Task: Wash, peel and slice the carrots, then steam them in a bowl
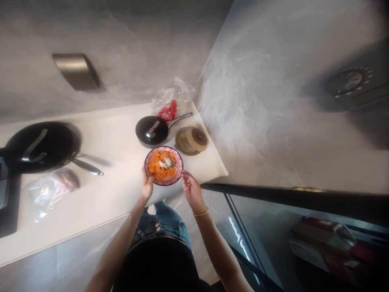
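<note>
A pink-patterned bowl (180, 159) with a dark rim sits at the counter's front edge, holding orange chunks (158, 172) dotted with small dark bits. My left hand (147, 184) grips the bowl's left side, with the thumb over the rim. Between the fingers of my right hand (192, 190) is the handle of a metal spoon (176, 167). The spoon's head lies over the orange chunks, and a pale white lump (168, 162) is in it. More of the white stuff rests on the chunks beside the spoon.
Behind the bowl stands a small black pan (145, 132); right of it is a lidded pot (194, 139). A clear bag (182, 90) with something red lies by the wall. Leftward are a large black pan (57, 142), a plastic bag (42, 198) and the white counter (115, 194).
</note>
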A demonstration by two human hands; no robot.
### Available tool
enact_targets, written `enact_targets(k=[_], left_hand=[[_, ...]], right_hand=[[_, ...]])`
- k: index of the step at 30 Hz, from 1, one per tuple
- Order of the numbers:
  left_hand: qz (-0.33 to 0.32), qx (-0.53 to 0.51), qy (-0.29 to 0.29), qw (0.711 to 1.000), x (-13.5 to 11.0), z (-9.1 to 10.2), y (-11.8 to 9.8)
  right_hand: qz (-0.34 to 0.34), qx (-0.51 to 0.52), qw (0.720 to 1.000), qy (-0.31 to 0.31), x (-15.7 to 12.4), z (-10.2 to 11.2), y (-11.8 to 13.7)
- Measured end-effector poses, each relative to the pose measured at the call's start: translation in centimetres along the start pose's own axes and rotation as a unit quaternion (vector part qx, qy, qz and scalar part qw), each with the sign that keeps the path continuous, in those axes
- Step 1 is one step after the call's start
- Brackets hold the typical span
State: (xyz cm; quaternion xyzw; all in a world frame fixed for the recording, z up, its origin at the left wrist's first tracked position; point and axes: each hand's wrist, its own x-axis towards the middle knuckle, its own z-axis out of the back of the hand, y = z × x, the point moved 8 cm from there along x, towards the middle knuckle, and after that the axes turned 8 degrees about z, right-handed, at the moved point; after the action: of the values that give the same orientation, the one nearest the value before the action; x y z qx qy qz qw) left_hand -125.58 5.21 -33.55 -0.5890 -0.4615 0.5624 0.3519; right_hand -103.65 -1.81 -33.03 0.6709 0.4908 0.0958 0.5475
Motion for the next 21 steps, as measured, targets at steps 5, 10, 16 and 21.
enact_targets(k=[5, 10, 16, 21], left_hand=[[0.005, 0.004, -0.005, 1.0, 0.6, -0.6, 0.4], [-0.01, -0.007, -0.004, 1.0, 0.9, -1.0, 0.7], [0.02, 0.01, -0.025, 0.999, 0.4, 1.0, 1.4], [0.023, 0.014, -0.032, 0.999, -0.3, 2.2, 1.3]], right_hand=[[-0.012, 0.054, 0.998, -0.03, 0.8, 0.4, -0.1], [0.098, 0.018, 0.993, -0.066, 3.9, 0.2, 1.9], [0.223, -0.109, 0.966, -0.07, 9.1, -1.2, 3.1], [0.242, -0.193, 0.951, -0.004, 10.7, -1.5, 1.9]])
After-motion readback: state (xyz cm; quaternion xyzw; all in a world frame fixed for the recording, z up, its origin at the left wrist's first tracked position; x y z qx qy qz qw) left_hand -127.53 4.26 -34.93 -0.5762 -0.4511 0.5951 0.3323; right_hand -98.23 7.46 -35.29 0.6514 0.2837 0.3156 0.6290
